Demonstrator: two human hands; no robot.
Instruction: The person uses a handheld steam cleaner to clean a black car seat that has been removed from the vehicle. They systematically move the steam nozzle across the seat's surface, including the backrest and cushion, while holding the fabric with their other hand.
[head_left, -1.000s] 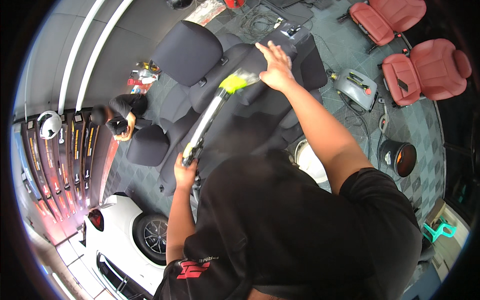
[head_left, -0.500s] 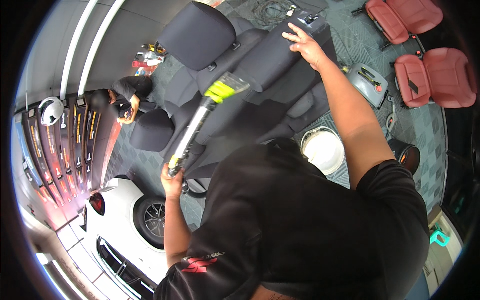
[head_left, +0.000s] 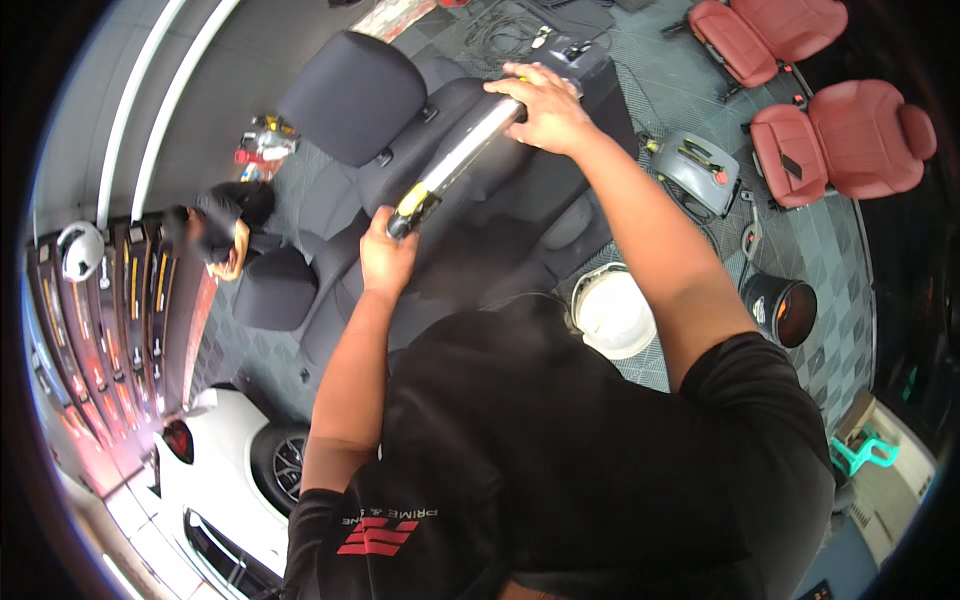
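My left hand (head_left: 388,252) is closed round the yellow-and-black lower end of an upholstery extraction wand (head_left: 470,145) with a shiny metal tube. My right hand (head_left: 548,108) grips the wand's far end, its fingers curled over the top. Most of the nozzle is hidden behind that hand. The wand slants from lower left to upper right above a dark grey car rear seat (head_left: 445,270). One large seat section (head_left: 352,98) stands up at the back left, and a smaller headrest-like piece (head_left: 272,288) sticks out at the left.
A white bucket (head_left: 615,325) stands right of the seat, near a grey machine (head_left: 697,172) and a black drum-shaped object (head_left: 780,308). Red car seats (head_left: 868,140) are at the far right. Another person (head_left: 228,225) crouches at the left, with a white car (head_left: 222,470) nearer.
My right hand has moved from open in the air to a grip on the wand's nozzle end. My left hand has risen rightward with the wand, and the view has shifted.
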